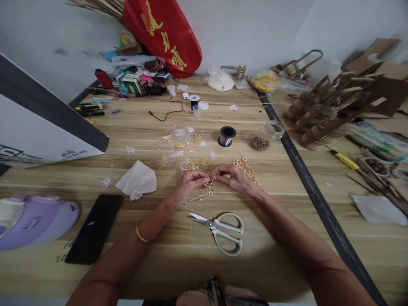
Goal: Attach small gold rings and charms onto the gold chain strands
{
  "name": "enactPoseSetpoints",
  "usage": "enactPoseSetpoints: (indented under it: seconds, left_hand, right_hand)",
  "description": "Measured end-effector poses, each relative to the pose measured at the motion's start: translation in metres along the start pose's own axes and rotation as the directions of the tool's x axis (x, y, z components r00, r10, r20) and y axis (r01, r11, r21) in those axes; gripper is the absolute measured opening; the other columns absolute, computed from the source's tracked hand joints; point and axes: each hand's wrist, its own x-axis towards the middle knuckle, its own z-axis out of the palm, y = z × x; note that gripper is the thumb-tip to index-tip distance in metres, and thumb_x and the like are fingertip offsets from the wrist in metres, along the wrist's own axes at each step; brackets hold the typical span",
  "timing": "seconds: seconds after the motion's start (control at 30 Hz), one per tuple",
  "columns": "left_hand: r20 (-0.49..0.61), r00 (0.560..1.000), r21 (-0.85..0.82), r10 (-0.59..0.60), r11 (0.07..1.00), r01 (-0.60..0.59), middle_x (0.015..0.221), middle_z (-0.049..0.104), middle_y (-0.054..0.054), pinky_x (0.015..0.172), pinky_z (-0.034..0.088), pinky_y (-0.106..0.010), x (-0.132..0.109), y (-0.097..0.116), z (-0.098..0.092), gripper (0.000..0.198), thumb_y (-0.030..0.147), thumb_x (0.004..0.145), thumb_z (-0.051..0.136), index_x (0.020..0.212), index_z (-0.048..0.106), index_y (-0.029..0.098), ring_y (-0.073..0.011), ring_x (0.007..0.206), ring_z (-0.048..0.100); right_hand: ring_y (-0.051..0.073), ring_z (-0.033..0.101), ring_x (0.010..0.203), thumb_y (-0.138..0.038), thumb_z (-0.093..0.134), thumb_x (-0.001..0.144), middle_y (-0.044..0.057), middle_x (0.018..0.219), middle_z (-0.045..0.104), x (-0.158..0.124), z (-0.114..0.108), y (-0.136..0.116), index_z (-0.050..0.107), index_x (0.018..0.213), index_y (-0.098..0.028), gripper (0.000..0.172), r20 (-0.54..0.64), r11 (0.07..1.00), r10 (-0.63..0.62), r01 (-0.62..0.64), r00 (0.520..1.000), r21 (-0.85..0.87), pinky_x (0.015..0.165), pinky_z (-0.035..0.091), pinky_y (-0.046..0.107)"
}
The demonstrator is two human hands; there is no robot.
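Note:
My left hand (190, 183) and my right hand (232, 176) meet over the middle of the table, both with fingers pinched. A small shiny metal finding (209, 182) shows at the left fingertips; its exact kind is too small to tell. What the right fingertips pinch is hidden. Just below the hands lies a silver chain (199, 198) with a ring at its end. Loose gold and silver findings (197, 165) are heaped behind the fingers. Gold chain pieces (250, 171) lie beside my right hand. Scissors (219, 229) with pale handles rest nearer to me, blades pointing left.
A wire spool (227, 137) and a tipped jar of beads (262, 142) stand farther back. On the left are a crumpled tissue (137, 180), a phone (94, 228) and a purple object (41, 221). Woven baskets (318, 112) and a yellow-handled cutter (343, 159) are to the right.

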Motion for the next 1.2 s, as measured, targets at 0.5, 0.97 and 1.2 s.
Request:
enactPoseSetpoints:
  seconds: [0.5, 0.97, 1.2]
  left_hand:
    - [-0.015, 1.0, 0.076, -0.012, 0.997, 0.014, 0.063, 0.067, -0.002, 0.061, 0.049, -0.024, -0.0027, 0.0037, 0.0047, 0.02, 0.029, 0.068, 0.073, 0.075, 0.065, 0.012, -0.012, 0.059, 0.062]
    - [-0.069, 0.997, 0.165, 0.021, 0.986, -0.009, 0.073, 0.073, -0.008, 0.062, 0.05, -0.026, -0.0043, 0.0078, 0.0078, 0.025, 0.034, 0.072, 0.07, 0.077, 0.062, 0.011, -0.0177, 0.068, 0.069]
    - [-0.038, 0.999, 0.056, -0.01, 0.998, 0.012, 0.075, 0.073, -0.008, 0.062, 0.05, -0.025, -0.0024, 0.0029, 0.0042, 0.023, 0.031, 0.072, 0.071, 0.082, 0.063, 0.011, -0.0174, 0.068, 0.069]
  right_hand:
    - [0.011, 0.052, 0.066, -0.037, 0.057, 0.085, 0.002, 0.075, 0.063, -0.001, 0.001, -0.0013, 0.064, 0.083, -0.015, 0.023, 0.012, 1.0, -0.008, 0.008, 1.0, -0.023, 0.062, 0.04, 0.023]
    - [0.01, 0.05, 0.06, -0.028, 0.055, 0.085, 0.001, 0.068, 0.061, -0.0012, -0.0036, -0.0049, 0.063, 0.079, -0.013, 0.018, -0.033, 0.996, 0.004, -0.007, 0.999, -0.089, 0.056, 0.038, 0.02]
    - [0.01, 0.05, 0.06, -0.027, 0.054, 0.084, 0.0, 0.067, 0.06, -0.0018, -0.0046, -0.0017, 0.063, 0.079, -0.013, 0.017, -0.023, 0.995, 0.002, -0.005, 1.0, -0.095, 0.056, 0.038, 0.02]
